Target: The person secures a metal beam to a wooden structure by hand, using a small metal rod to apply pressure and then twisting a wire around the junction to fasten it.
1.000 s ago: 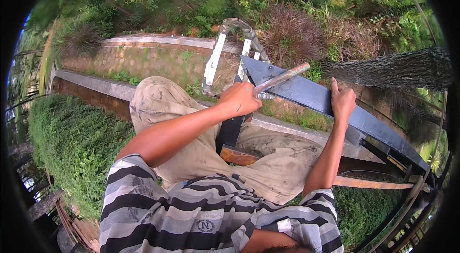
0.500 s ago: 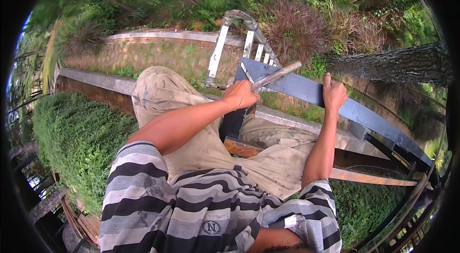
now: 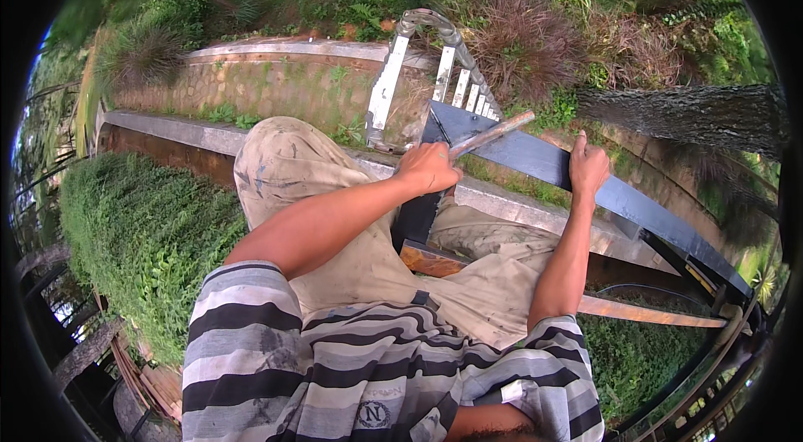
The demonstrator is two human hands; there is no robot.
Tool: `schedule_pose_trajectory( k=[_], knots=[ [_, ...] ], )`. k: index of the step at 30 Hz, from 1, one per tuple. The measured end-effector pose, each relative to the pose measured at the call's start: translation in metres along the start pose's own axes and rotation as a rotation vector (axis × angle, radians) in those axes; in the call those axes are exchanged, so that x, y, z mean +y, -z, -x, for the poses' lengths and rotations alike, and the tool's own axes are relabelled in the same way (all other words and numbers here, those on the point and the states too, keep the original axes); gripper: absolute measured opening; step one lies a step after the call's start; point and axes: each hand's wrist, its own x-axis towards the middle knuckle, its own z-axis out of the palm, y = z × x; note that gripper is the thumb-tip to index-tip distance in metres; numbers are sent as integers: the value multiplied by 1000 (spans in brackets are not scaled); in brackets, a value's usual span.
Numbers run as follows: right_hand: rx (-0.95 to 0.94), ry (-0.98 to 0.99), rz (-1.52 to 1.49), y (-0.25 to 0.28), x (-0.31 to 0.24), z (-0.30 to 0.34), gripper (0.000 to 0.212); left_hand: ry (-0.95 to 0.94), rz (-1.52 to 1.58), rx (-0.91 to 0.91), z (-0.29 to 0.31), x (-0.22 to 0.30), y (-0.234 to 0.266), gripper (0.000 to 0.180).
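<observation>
Dark-grey metal beam [image 3: 535, 156] stretched from centre to near right, a ladder [image 3: 386, 80] beyond its left end. The right hand [image 3: 590, 167] curled over the beam's edge; the left hand [image 3: 427, 168] grasped a worn rod [image 3: 498, 132] slanting across it. A slack left grip might have let the rod slip.

More white ladder rungs [image 3: 444, 74] show beyond the dark beam [image 3: 535, 159] than a second ago
</observation>
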Motion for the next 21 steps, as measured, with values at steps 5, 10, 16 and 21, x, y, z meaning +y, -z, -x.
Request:
schedule_pose_trajectory(
  k=[5, 10, 16, 21],
  knots=[
    [0, -30, 14, -5, 18, 1, 64, 5, 7, -166, 8, 10, 2, 43],
    [19, -37, 7, -5, 18, 0, 64, 13, 13, -123, 5, 8, -3, 39],
    [-20, -35, 10, -7, 11, 0, 61, 28, -5, -45, -6, -6, -14, 36],
    [-23, -60, 7, -7, 13, -2, 60, -85, -43, 15, 12, 3, -6, 37]
  ],
)
